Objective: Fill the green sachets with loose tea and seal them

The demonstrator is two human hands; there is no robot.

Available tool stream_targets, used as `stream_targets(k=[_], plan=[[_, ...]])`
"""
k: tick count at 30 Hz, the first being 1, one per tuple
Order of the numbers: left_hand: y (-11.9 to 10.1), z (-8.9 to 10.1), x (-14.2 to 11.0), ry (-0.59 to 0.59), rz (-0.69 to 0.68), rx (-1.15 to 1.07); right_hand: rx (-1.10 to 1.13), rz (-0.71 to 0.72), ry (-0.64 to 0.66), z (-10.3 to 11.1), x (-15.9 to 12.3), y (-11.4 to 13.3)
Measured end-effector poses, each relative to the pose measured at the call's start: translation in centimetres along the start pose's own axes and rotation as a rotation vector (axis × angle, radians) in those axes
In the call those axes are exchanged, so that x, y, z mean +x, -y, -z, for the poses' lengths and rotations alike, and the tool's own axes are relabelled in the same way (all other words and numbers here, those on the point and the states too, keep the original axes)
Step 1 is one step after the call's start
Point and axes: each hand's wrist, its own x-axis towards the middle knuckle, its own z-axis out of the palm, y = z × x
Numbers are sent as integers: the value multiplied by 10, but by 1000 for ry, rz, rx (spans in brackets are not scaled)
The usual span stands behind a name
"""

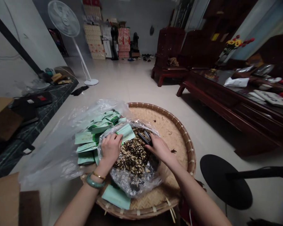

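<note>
My left hand (112, 146) is closed on a pale green paper packet (128, 132), pinching its near left end between thumb and fingers. My right hand (159, 146) grips a black stapler (145, 139), its jaws apart and pointing up and left, just right of the packet. Below both hands, a clear plastic bag (153, 182) lies spread out, holding a dark and cream mix of dried flakes (133, 155). The bag rests on a round woven bamboo tray (174, 128). Several more green packets (87, 147) are heaped left of the bag, and a single green packet (116, 196) lies at the tray's near edge.
A large clear plastic sheet (54, 153) spreads left of the tray. Cardboard boxes (4, 201) stand at the left. On the right are a round black base (226, 182) with a pole and a dark wooden table (226, 106). A white fan (82, 62) stands farther back.
</note>
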Motion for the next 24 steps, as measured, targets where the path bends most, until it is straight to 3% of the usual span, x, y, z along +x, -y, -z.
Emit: stream_targets(k=[6,10,15,20,24], plan=[[5,-1,-2,-23,-13,16,-60,11,-12,-12,13,-6],[5,-5,-1,-33,-12,8,63,105,-146,-13,5,-10],[5,-6,1,-23,-4,-20,262,247,-211,-17,14,16],[7,-7,0,-14,8,-47,250,206,-139,-32,55,43],[11,-8,-2,-21,26,-82,289,191,-182,-38,71,47]])
